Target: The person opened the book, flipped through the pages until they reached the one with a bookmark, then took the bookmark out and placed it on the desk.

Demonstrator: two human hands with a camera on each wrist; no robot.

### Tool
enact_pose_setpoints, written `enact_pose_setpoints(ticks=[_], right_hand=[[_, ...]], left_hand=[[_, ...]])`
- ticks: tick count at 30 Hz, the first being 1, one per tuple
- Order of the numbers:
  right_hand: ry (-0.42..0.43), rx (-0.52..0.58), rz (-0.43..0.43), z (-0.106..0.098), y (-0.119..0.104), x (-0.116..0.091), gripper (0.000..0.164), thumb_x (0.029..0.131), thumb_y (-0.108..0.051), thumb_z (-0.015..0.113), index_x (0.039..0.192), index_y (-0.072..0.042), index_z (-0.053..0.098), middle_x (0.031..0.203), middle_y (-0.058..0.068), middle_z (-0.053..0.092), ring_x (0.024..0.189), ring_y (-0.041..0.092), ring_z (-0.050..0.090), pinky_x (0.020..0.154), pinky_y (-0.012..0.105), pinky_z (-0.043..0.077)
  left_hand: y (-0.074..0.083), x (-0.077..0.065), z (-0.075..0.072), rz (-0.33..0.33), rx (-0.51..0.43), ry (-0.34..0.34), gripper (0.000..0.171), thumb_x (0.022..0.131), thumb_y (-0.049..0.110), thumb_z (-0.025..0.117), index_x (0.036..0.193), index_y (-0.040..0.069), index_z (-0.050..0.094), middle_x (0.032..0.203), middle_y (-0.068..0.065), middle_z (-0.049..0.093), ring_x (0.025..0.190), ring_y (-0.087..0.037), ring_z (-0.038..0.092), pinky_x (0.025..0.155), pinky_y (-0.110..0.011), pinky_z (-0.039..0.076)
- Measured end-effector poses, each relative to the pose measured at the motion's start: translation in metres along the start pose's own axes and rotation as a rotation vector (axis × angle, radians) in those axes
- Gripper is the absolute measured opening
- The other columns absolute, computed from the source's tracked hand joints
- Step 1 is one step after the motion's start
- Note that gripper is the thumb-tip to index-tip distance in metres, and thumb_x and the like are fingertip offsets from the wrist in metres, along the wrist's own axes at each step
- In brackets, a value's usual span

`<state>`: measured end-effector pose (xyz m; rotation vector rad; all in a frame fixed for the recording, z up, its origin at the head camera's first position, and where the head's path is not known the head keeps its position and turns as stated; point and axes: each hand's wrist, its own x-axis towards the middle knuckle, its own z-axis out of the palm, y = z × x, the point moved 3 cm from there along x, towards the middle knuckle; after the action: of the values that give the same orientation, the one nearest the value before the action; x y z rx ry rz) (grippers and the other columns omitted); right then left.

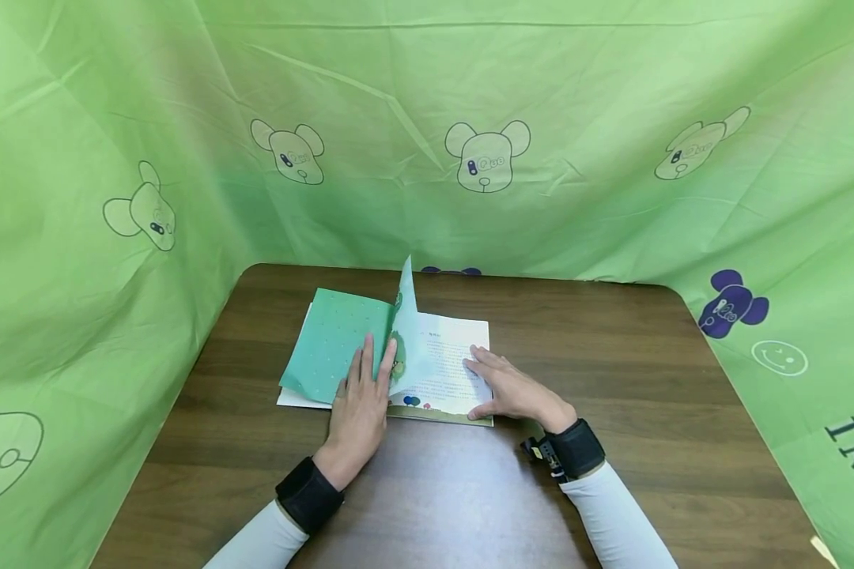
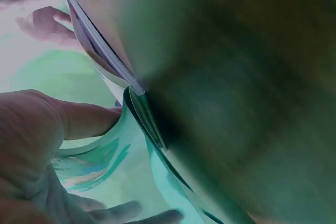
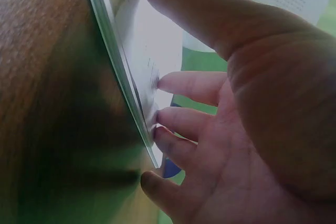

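Note:
An open picture book point(image 1: 450, 383) lies on the wooden table, its right page white with printed text and small drawn trees along the bottom. Its left side shows a green dotted page point(image 1: 349, 336). Near the spine one leaf point(image 1: 407, 316) stands upright, partly turned. My left hand point(image 1: 359, 415) rests with extended fingers on the green page, its fingertips against the foot of the standing leaf. On the right page's outer edge, my right hand point(image 1: 515, 389) touches the paper with spread fingers; the right wrist view shows its thumb point(image 3: 199, 9) along the lower edge.
The brown table top point(image 1: 612, 356) extends around the book. Green cloth point(image 1: 391, 103) printed with mouse faces hangs behind and at both sides. Black bands circle both wrists, and a small device point(image 1: 543, 454) sits on the right one.

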<state>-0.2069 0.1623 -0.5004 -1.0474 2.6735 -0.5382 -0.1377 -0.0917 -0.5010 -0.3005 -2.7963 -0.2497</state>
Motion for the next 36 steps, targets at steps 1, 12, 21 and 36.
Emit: enact_pose_setpoints(ticks=[1,12,21,36], right_hand=[[-0.003,-0.005,0.000,0.000,0.000,0.000,0.096,0.073,-0.044,0.080,0.146,0.006,0.041,0.158,0.027,0.025,0.146,0.038,0.023,0.115,0.055,0.022],[-0.013,0.010,0.020,0.000,0.001,-0.002,0.097,0.071,-0.045,0.081,0.147,0.002,0.043,0.159,0.026,0.024,0.146,0.038,0.022,0.114,0.058,0.022],[-0.018,0.030,0.017,-0.001,0.001,-0.002,0.098,0.071,-0.044,0.081,0.148,0.002,0.042,0.159,0.025,0.024,0.147,0.038,0.021,0.114,0.058,0.021],[-0.033,0.029,0.008,-0.001,0.002,-0.003,0.100,0.067,-0.044,0.084,0.148,-0.001,0.043,0.160,0.025,0.023,0.146,0.040,0.021,0.113,0.060,0.022]], left_hand=[[0.000,0.001,-0.001,0.008,0.010,0.003,0.111,0.079,-0.002,0.071,0.161,0.020,0.000,0.164,-0.023,0.006,0.140,-0.045,0.030,0.088,-0.062,0.049],[-0.005,0.006,-0.011,0.082,0.106,0.030,0.124,0.066,0.002,0.083,0.161,0.028,0.007,0.165,-0.017,-0.011,0.151,-0.035,-0.004,0.116,-0.060,0.004],[-0.008,0.007,-0.011,0.107,0.182,-0.044,0.121,0.065,0.006,0.083,0.160,0.029,0.013,0.167,-0.010,-0.007,0.151,-0.032,-0.008,0.117,-0.057,-0.005],[-0.014,-0.009,-0.006,0.148,0.205,-0.378,0.064,0.093,0.017,0.056,0.155,0.022,0.037,0.164,-0.005,0.022,0.149,-0.031,0.018,0.114,-0.061,0.017]])
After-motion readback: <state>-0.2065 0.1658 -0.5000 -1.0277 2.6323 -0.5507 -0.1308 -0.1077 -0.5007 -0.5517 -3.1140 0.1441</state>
